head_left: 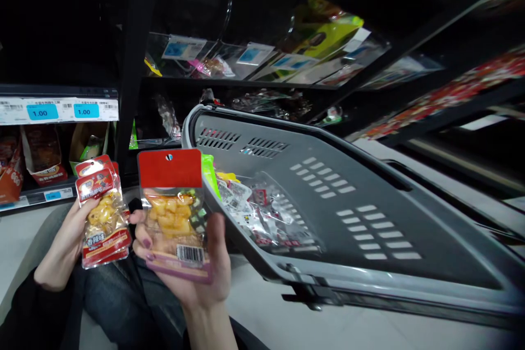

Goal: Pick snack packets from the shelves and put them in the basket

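Note:
My left hand (68, 246) pinches a small stack of snack packets (104, 216), red at top and bottom with yellowish food behind a clear window. Beside it, my right hand (205, 273) holds up a larger snack pouch (170, 213) with a red header, a hang hole, yellow chunks and a barcode low on its front. The thumb presses the pouch's right edge while the fingers curl round its left side. Just right of the pouch stands a grey shopping basket (315, 156), with clear and silvery packets (270, 213) and a bright green packet (210, 176) inside.
Dark shelves with price labels (43, 112) rise at the left and behind. Boxes of red packets (43, 153) sit on the low left shelf. A black handle fitting (311, 290) juts from the basket's near rim. Pale floor (328, 320) lies below.

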`<state>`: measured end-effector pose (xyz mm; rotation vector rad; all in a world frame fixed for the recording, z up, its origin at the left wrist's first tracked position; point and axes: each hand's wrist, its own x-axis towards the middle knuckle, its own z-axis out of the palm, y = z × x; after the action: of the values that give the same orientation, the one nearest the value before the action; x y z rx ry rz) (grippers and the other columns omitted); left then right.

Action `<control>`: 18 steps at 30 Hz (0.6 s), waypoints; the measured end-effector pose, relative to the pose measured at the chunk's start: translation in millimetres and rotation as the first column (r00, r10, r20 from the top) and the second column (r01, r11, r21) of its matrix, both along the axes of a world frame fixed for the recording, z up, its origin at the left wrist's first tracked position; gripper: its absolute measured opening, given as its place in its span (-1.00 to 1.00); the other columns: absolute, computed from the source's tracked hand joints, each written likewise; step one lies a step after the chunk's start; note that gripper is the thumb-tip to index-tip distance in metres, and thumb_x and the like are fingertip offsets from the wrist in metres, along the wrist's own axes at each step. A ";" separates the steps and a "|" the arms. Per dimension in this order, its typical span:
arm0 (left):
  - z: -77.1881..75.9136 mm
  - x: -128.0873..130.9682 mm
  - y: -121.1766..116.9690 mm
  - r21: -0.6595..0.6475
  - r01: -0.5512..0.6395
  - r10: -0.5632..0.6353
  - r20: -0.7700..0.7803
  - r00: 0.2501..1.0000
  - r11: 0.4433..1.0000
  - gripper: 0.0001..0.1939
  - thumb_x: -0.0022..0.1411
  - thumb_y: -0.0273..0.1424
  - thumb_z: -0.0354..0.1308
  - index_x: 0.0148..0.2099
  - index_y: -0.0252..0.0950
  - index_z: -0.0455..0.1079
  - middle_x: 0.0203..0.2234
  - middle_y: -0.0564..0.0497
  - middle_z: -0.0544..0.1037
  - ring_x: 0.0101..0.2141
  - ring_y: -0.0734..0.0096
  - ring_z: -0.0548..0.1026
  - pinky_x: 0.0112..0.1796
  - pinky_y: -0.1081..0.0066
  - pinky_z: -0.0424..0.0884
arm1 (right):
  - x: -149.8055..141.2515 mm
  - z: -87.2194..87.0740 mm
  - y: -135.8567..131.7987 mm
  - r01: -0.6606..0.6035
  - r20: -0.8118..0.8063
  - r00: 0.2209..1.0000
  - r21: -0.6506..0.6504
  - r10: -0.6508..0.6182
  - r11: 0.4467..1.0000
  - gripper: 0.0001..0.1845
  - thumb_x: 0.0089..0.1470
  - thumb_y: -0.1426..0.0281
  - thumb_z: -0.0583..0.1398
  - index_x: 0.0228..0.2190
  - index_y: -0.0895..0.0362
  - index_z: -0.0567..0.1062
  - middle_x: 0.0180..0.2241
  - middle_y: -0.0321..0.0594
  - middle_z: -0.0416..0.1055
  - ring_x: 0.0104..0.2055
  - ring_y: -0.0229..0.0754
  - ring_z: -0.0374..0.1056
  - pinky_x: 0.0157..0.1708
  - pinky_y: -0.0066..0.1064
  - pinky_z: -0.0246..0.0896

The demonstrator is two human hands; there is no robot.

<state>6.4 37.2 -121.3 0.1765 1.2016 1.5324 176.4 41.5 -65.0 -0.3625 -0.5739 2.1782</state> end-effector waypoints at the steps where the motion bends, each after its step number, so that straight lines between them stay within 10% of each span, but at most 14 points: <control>1: -1.5 -0.5 0.4 0.009 0.010 -0.010 -0.018 1.000 1.000 -0.70 0.08 -0.57 0.09 -0.10 -0.31 0.34 -0.45 -0.04 0.59 -0.51 0.27 0.56 -0.52 0.40 0.49 | -1.1 0.0 0.2 -0.003 -0.015 1.000 -0.029 0.003 1.000 -0.23 -0.21 -0.20 0.08 -0.18 0.16 0.48 -0.37 -0.12 0.39 -0.46 -0.21 0.17 -0.47 -0.36 0.16; 8: -7.1 -2.4 1.5 0.000 0.008 -0.008 -0.033 0.999 1.000 -0.72 0.11 -0.58 0.05 -0.10 -0.32 0.32 -0.48 -0.04 0.59 -0.50 0.26 0.57 -0.47 0.37 0.51 | -8.0 -11.0 1.1 0.170 0.187 0.965 0.077 -0.182 0.982 -0.66 -0.15 0.31 0.32 -0.27 0.17 0.50 -0.53 -0.34 0.28 -0.53 -0.35 0.13 -0.50 -0.52 0.13; 18: -10.7 -2.5 0.4 0.010 0.029 -0.029 -0.043 0.999 1.000 -0.64 0.12 -0.55 0.06 0.00 -0.27 0.29 -0.47 -0.04 0.59 -0.42 0.17 0.58 -0.36 0.22 0.52 | -11.4 -4.4 -4.3 0.263 0.478 0.751 0.417 -0.456 0.870 -0.88 -0.01 0.39 0.20 -0.33 0.05 0.42 -0.36 -0.29 0.45 -0.34 -0.18 0.36 -0.32 -0.38 0.29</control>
<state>3.9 37.6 -132.0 0.2338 1.2203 1.5167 165.0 37.2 -69.4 -0.8779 -1.0777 1.5360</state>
